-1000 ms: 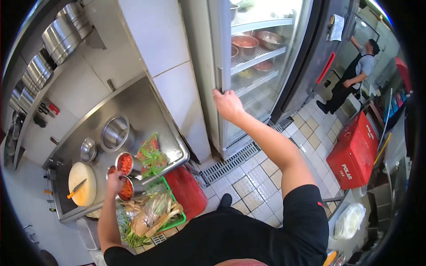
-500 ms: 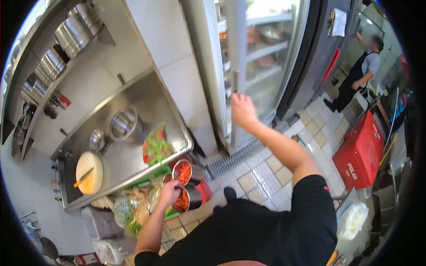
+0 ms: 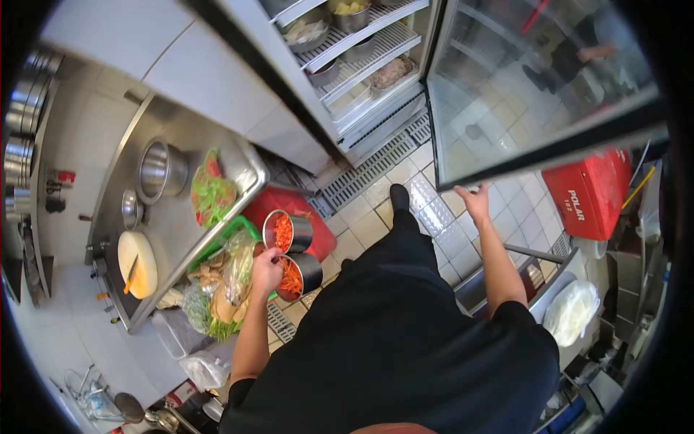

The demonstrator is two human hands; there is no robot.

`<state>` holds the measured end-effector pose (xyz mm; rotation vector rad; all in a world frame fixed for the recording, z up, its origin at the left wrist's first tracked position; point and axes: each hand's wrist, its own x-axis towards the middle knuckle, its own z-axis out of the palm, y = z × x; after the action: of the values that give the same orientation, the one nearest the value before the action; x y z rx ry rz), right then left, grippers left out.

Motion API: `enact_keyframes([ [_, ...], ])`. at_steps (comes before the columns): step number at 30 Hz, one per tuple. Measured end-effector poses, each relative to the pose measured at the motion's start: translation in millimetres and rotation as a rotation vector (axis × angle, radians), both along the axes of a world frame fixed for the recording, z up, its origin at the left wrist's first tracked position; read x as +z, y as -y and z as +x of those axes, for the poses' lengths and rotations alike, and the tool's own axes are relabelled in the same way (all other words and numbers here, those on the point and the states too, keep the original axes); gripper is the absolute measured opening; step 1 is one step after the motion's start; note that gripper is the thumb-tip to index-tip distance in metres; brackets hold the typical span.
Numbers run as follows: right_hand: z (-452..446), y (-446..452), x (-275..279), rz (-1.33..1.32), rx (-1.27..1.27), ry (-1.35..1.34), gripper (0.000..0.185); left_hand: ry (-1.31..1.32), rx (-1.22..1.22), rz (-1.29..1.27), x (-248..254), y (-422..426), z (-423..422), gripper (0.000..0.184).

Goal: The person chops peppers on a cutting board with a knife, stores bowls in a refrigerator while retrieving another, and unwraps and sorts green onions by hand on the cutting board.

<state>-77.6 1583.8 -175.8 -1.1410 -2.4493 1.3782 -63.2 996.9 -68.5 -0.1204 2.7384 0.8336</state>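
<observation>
Head view, left hand: fingers drawn in narrow, holding the upper pot and the lower pot at their adjoining rims.
Upper pot: just beyond the fingertips, with diced orange-red pieces inside.
Lower pot: beside the fingers, on the side toward the right hand, with orange strips inside.
Right hand: thumb and forefinger spread wide, just beside the near edge of the glass door; whether they touch it, I cannot tell. Both pots lie well apart from these fingers.
Glass door: swung out from the fridge, where bowls stand on the shelves.
Green crate: the crate of vegetables sits near the left hand, below the edge of the steel sink.
</observation>
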Motion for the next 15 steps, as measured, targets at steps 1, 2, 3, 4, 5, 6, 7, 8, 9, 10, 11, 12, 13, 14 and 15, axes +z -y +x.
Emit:
enact_keyframes([
  [1,-1.3,-16.5,-15.7,0.002,-0.111,-0.012,0.084,-0.012,-0.026,-0.020,0.9,-14.5,-12.8,0.020],
  [2,0.5,-41.9,-43.1,-0.020,-0.187,-0.049,0.079,-0.029,-0.050,-0.038,3.2,-31.7,-28.8,0.020],
  [3,2.2,-71.6,-65.5,-0.041,-0.260,-0.090,0.073,-0.049,-0.071,-0.054,5.1,-50.4,-47.4,0.019],
  [4,6.2,-97.8,-71.9,-0.055,-0.246,-0.080,0.071,0.017,-0.058,-0.083,7.5,-69.4,-66.0,0.019],
  [5,7.8,-118.0,-73.8,-0.069,-0.229,-0.062,0.068,-0.002,-0.075,-0.074,7.0,-86.1,-84.8,0.020],
  [6,4.9,-131.3,-71.0,-0.065,-0.244,-0.072,0.066,-0.012,-0.094,-0.067,6.2,-100.2,-101.8,0.020],
  [7,7.0,-143.6,-67.0,-0.061,-0.262,-0.075,0.065,-0.015,-0.115,-0.061,7.0,-114.4,-117.0,0.020],
  [8,9.2,-154.7,-63.9,-0.056,-0.283,-0.074,0.064,-0.026,-0.136,-0.061,7.1,-127.6,-132.3,0.022],
  [9,10.2,-161.0,-62.4,0.047,-0.163,0.206,0.063,-0.032,-0.132,-0.045,11.3,-143.6,-146.8,0.023],
  [10,8.4,-158.2,-58.0,0.143,-0.036,0.485,0.063,-0.037,-0.143,-0.044,16.6,-159.1,-161.0,0.023],
  [11,8.0,-142.2,-56.7,0.096,0.081,0.605,0.063,-0.043,-0.153,-0.042,23.7,-174.0,-173.2,0.023],
  [12,6.8,-125.1,-53.6,0.051,0.210,0.714,0.063,-0.007,-0.140,-0.049,32.1,-188.1,-185.0,0.024],
  [13,-3.5,-95.7,-54.0,-0.127,0.312,0.651,0.064,-0.075,-0.159,-0.017,32.9,-196.8,-192.7,0.025],
  [14,-30.3,-77.3,-73.3,-0.393,0.357,0.513,0.066,-0.090,-0.170,-0.015,39.7,-207.8,-199.5,0.026],
  [15,-92.9,-48.2,-33.3,-0.150,0.418,0.346,0.061,-0.115,-0.174,-0.016,49.1,-216.3,-206.3,0.026],
])
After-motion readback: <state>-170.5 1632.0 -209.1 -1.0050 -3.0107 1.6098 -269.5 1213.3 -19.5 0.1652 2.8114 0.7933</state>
